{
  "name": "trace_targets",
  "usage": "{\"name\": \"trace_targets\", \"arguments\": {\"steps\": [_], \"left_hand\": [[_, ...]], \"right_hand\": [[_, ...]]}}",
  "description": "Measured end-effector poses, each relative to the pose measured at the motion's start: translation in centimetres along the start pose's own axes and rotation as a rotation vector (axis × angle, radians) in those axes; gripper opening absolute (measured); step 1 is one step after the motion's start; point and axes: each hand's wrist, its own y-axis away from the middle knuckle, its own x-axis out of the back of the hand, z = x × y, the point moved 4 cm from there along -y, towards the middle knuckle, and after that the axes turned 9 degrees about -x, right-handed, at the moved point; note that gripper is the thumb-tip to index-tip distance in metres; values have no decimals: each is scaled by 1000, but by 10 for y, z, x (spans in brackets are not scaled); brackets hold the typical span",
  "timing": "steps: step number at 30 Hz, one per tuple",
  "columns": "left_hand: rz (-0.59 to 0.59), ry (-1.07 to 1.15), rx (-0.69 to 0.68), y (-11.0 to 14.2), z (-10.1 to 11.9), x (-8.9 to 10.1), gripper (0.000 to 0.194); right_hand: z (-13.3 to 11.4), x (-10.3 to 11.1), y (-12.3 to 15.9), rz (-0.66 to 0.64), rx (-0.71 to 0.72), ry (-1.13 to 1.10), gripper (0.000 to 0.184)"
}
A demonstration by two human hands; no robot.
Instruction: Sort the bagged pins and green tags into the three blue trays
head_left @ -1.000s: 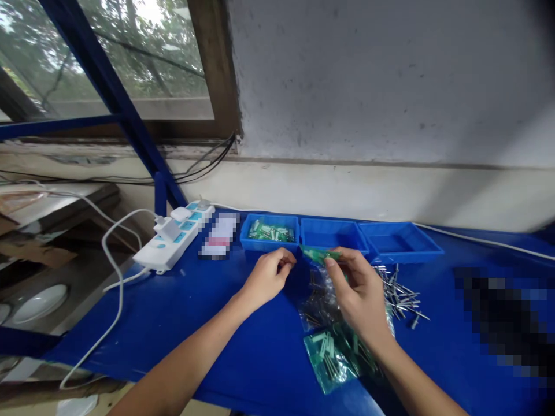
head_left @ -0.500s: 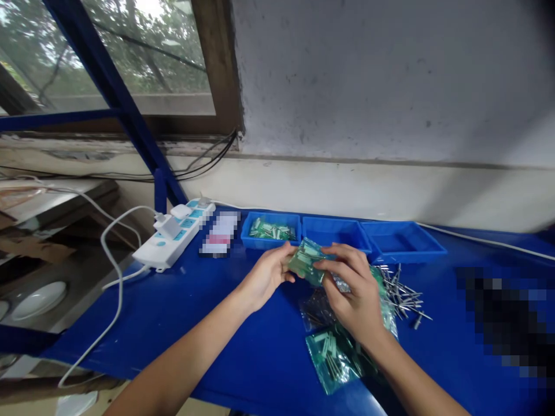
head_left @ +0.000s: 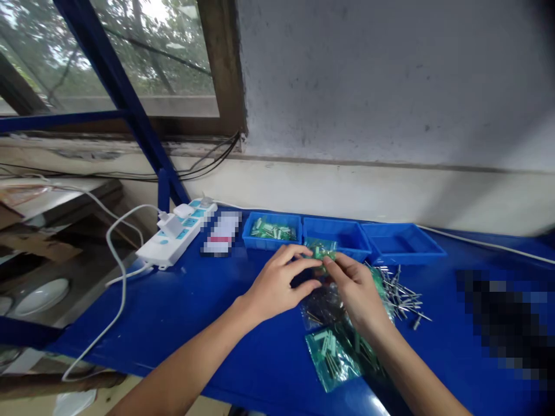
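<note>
Blue worktop (head_left: pixel 195 323) stands against a grey and off-white wall (head_left: pixel 373 75); positions below are taken from the middle tray (head_left: pixel 344 237), a blue open bin at the wall side. Far to the left of the middle tray, a brown-framed window (head_left: pixel 169 63) shows foliage outside, crossed by a blue metal brace (head_left: pixel 113 81). Well left of the middle tray lies a white power strip (head_left: pixel 158 252), with a white plug-in adapter (head_left: pixel 172 225) fitted; a pixelated flat item (head_left: pixel 223 231) is nearer to the tray on that side. Directly left of the middle tray, the left tray (head_left: pixel 271 244) holds green and white pieces (head_left: pixel 273 230). To the front left of the middle tray, the left hand (head_left: pixel 277 283) has its thumb apart from its fingers, the fingertips at a green packet (head_left: pixel 319 247); whether they grip it cannot be told. That packet is at the front left of the middle tray, pinched by the right hand (head_left: pixel 355 286) between thumb and fingers. Nearer the worktop's front edge than the middle tray lies a green bag (head_left: pixel 332 355) of pale strips and thin rods. To the right front of the middle tray, loose metal pins (head_left: pixel 401 297) form a pile; directly right of it sits the right tray (head_left: pixel 403 244).
</note>
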Motion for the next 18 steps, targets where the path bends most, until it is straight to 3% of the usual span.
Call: {"name": "trace_targets", "arguments": {"steps": [4,6,9,11,13,16,18], "left_hand": [[69,534,401,1,-19,-4,41],[142,762,567,3,-28,-6,49],[219,862,654,4,-33,-4,30],[223,734,593,4,-33,2,19],[289,425,442,0,-31,18,14],[575,-155,133,-6,-23,56,16],[752,-405,5,-10,-23,77,19]], "right_hand": [[-10,2,5,103,356,293,20],[-13,-2,10,94,550,419,27],[-12,-8,15,103,670,543,37],[-10,-9,15,115,649,577,40],[-8,-8,13,128,600,587,38],[-7,-3,9,179,544,588,29],[-7,0,7,218,521,584,23]]}}
